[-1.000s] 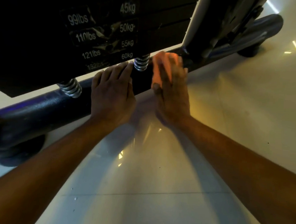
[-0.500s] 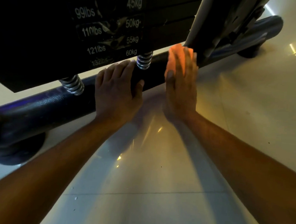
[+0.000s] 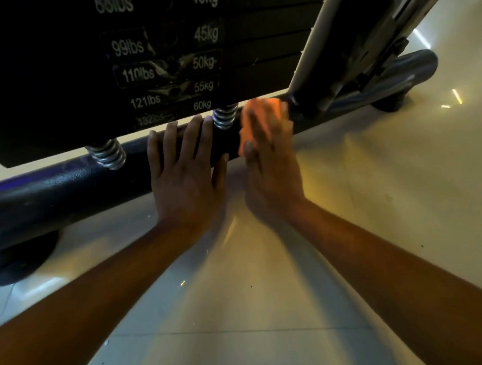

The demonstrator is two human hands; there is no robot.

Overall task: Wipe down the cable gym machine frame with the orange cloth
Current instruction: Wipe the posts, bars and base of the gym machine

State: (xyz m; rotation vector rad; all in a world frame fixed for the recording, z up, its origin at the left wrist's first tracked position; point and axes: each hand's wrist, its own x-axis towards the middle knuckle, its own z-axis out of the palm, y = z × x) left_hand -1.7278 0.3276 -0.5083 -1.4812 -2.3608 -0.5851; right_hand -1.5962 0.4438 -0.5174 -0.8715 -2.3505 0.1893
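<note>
1. Two bare forearms reach up from the lower edge over the pale tiled floor [image 3: 253,311].
2. One left hand [image 3: 184,175] lies flat, fingers straight, on the dark base tube [image 3: 62,187] of the cable machine, whose long axis runs from lower left up to far right.
3. One right hand [image 3: 272,167], fingers extended and blurred, presses the single orange cloth [image 3: 263,109] against the tube just right of the left hand.
4. Two coil springs [image 3: 107,153] stand on the tube beneath the weight stack [image 3: 157,62], labelled 40kg to 60kg.
5. One pale upright post [image 3: 315,36] rises beyond the cloth.
</note>
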